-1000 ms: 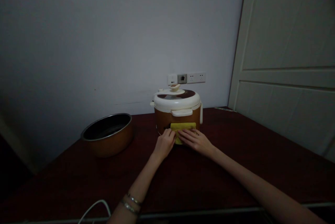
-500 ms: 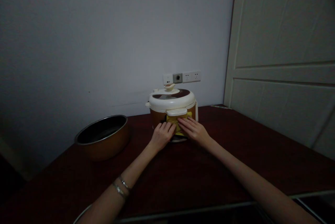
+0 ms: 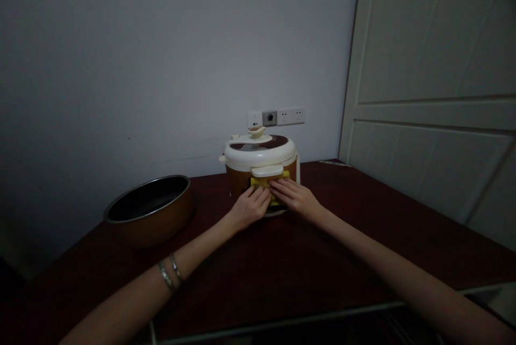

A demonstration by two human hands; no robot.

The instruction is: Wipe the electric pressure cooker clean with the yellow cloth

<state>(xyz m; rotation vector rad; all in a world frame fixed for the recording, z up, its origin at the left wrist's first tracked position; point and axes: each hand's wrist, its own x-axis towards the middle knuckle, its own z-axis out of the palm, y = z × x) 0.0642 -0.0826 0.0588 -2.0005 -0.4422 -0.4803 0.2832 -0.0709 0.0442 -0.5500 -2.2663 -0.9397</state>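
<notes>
- Left hand (image 3: 250, 206): I view it at the front of the electric pressure cooker (image 3: 260, 158), fingers bent and touching the yellow cloth (image 3: 260, 181). Thumb is hidden; I cannot tell whether it pinches the fabric.
- Right hand (image 3: 296, 195): fingers nearly straight, together, laid on the same cloth. I cannot tell whether it grips.
- Cloth: positioned against the cooker's brown front, just below the white front handle (image 3: 267, 171), partly covered by both hands.
- Cooker: upright on the dark red table (image 3: 322, 259), lid on.
- Inner pot (image 3: 161, 224): left of the cooker, apart from it, open side up.
- Wall sockets (image 3: 288, 115): behind and above the cooker.
- Panelled door (image 3: 423, 92): right of the cooker.
</notes>
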